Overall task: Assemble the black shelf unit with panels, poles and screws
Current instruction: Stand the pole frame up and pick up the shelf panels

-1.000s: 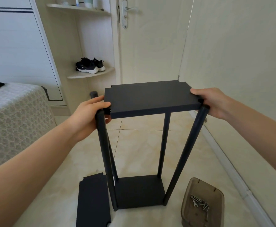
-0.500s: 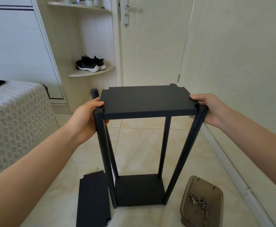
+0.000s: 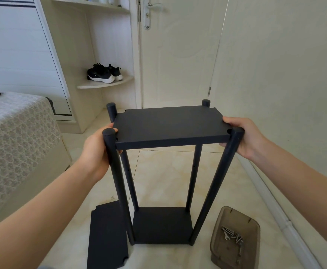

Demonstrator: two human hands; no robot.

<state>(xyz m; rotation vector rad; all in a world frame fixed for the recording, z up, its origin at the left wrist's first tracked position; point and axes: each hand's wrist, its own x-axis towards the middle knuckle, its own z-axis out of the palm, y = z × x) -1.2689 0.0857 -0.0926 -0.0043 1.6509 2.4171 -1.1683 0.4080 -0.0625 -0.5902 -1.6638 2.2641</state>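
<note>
Top panel held level among four poles, a hand on each short end.

The top panel [image 3: 170, 125] lies between the hands, its long axis running left to right and its notched corners against the upright poles [image 3: 118, 181]. The left hand [image 3: 95, 150] has its grip clamped on the left end, the right hand [image 3: 244, 136] on the right end. The poles stand on the bottom panel [image 3: 161, 225]. The screws [image 3: 233, 234] lie in a brown tray [image 3: 226, 255], on the right hand's side.

Bare forearms filled the lower left and lower right of the frame, uncovered right to its edges. The left hand [image 3: 98, 150] and right hand [image 3: 246, 136] were bare too.
</note>
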